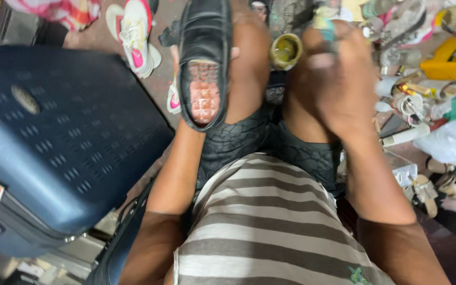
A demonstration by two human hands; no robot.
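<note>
Right hand [339, 87] raised above right knee, blurred, fingers curled on small brush-like tool [324, 24]; beside it one open round tin [285, 51]. Left hand mostly hidden behind one black shoe [204, 58], gripping it: sole toward camera, long axis vertical. One blue suitcase [54, 132] left.

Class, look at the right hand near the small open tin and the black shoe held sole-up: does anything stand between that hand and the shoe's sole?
Nothing visible does. The right hand is beside the small tin; the black shoe rests against the knee, held by the largely hidden left hand. Only the knee separates them, and the sole faces up, uncovered.
</note>
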